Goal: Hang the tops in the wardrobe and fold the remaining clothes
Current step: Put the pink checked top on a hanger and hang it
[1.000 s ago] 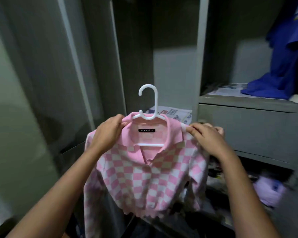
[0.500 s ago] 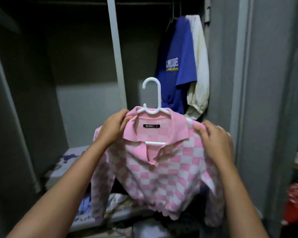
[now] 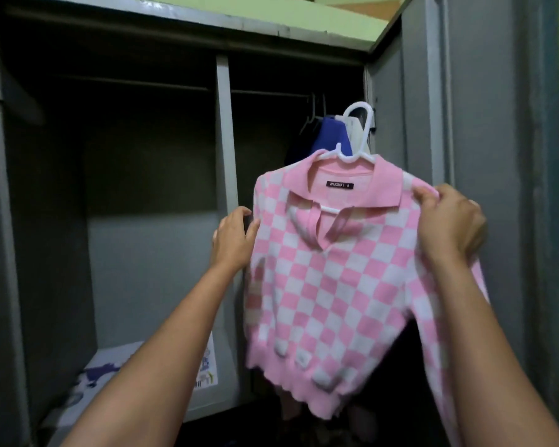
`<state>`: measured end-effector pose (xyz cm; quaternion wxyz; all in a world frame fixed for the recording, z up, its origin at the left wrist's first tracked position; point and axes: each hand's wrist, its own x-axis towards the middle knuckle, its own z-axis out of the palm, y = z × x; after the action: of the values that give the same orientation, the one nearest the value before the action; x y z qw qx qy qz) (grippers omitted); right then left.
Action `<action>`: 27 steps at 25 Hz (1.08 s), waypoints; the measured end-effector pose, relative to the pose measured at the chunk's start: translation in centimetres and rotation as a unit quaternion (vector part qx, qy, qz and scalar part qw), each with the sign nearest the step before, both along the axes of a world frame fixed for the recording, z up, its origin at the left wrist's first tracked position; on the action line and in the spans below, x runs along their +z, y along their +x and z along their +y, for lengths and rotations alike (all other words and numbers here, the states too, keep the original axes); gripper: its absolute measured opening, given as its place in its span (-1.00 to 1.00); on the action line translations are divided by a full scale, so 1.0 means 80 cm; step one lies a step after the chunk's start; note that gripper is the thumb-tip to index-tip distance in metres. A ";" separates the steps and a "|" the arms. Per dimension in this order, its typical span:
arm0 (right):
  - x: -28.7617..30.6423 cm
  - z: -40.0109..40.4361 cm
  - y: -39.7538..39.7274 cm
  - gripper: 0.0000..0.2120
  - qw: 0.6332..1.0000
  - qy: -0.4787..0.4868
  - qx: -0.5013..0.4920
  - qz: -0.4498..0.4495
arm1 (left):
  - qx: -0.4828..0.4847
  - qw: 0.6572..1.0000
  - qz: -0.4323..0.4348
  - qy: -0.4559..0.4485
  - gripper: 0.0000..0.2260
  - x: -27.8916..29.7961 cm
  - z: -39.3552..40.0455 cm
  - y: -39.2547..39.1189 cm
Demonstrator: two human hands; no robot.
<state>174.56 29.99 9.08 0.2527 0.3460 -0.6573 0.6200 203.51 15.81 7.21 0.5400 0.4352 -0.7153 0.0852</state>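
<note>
A: What's behind the pink checked top [image 3: 329,272]?
B: It hides most of the blue shirt [image 3: 334,133] and the white hanger [image 3: 357,137] shoulders.
A: The right sleeve?
B: Blurred, cut off at the bottom edge.

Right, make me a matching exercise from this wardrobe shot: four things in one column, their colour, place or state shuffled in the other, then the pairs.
Column one:
1. pink-and-white checked knit top
2. white plastic hanger
3. blue garment
4. right hand

Column two:
A. hanging inside the right compartment
B. pinching the top's shoulder
C. hook raised, not on the rail
D. draped on the hanger

Pairs: 1-D, 2-C, 3-A, 4-B
</note>
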 end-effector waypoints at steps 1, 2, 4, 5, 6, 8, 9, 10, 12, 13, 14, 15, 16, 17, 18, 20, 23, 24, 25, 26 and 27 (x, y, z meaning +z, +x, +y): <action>0.025 -0.009 0.001 -0.63 1.000 -0.003 -0.007 0.004 | 0.003 1.000 -0.002 0.003 -0.64 0.009 -0.008 0.005; 0.050 -0.020 0.002 -0.63 1.000 -0.004 -0.008 0.008 | 0.007 1.000 -0.004 0.002 -0.62 0.016 -0.016 0.009; 0.102 -0.051 0.005 -0.62 1.000 0.000 -0.008 0.025 | 0.017 1.000 -0.015 -0.007 -0.58 0.033 -0.035 0.015; 0.127 -0.068 0.006 -0.61 0.999 0.009 -0.009 0.035 | 0.022 0.999 -0.025 -0.011 -0.56 0.043 -0.045 0.016; 0.150 -0.087 0.009 -0.61 0.999 0.016 -0.012 0.044 | 0.027 0.999 -0.036 -0.018 -0.53 0.054 -0.056 0.016; 0.188 -0.129 0.012 -0.61 0.998 0.026 -0.015 0.055 | 0.050 0.996 -0.062 -0.036 -0.46 0.075 -0.082 0.012; 0.204 -0.151 0.013 -0.62 0.998 0.029 -0.019 0.057 | 0.069 0.993 -0.079 -0.050 -0.42 0.086 -0.096 0.009; 0.219 -0.175 0.012 -0.62 0.997 0.031 -0.025 0.063 | 0.093 0.988 -0.100 -0.066 -0.38 0.098 -0.110 0.005; 0.246 -0.226 0.011 -0.63 0.995 0.033 -0.036 0.083 | 0.153 0.972 -0.140 -0.107 -0.33 0.117 -0.140 -0.006; 0.260 -0.253 0.010 -0.63 0.994 0.032 -0.040 0.094 | 0.185 0.962 -0.152 -0.128 -0.30 0.127 -0.157 -0.012; 0.272 -0.277 0.009 -0.63 0.993 0.035 -0.045 0.101 | 0.212 0.954 -0.161 -0.140 -0.28 0.135 -0.171 -0.018; 0.282 -0.299 0.009 -0.65 0.992 0.038 -0.050 0.109 | 0.234 0.947 -0.166 -0.146 -0.26 0.141 -0.185 -0.022; 0.291 -0.324 0.009 -0.68 0.991 0.039 -0.056 0.115 | 0.256 0.940 -0.170 -0.149 -0.24 0.146 -0.199 -0.027; 0.299 -0.346 0.009 -0.72 0.990 0.038 -0.063 0.119 | 0.281 0.931 -0.169 -0.157 -0.22 0.146 -0.212 -0.030; 0.306 -0.370 0.008 -0.74 0.990 0.037 -0.069 0.121 | 0.307 0.921 -0.165 -0.173 -0.20 0.146 -0.227 -0.033; 0.319 -0.411 0.009 -0.76 0.988 0.039 -0.071 0.130 | 0.350 0.898 -0.158 -0.217 -0.17 0.141 -0.244 -0.034; 0.335 -0.458 0.006 -0.75 0.985 0.037 -0.088 0.142 | 0.371 0.874 -0.157 -0.272 -0.16 0.135 -0.258 -0.031; 0.338 -0.469 0.006 -0.75 0.983 0.038 -0.102 0.149 | 0.370 0.872 -0.157 -0.279 -0.16 0.136 -0.259 -0.030; 0.339 -0.476 0.007 -0.74 0.980 0.044 -0.113 0.157 | 0.371 0.870 -0.158 -0.282 -0.17 0.137 -0.260 -0.029; 0.338 -0.483 0.009 -0.74 0.978 0.052 -0.120 0.165 | 0.374 0.868 -0.160 -0.284 -0.17 0.137 -0.260 -0.029; 0.336 -0.488 0.011 -0.74 0.976 0.055 -0.125 0.171 | 0.375 0.867 -0.160 -0.285 -0.18 0.137 -0.260 -0.029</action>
<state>175.47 -9.02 35.99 0.4175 0.3758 -0.6756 0.4776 201.15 -4.99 18.14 0.4455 0.4786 -0.5196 0.5500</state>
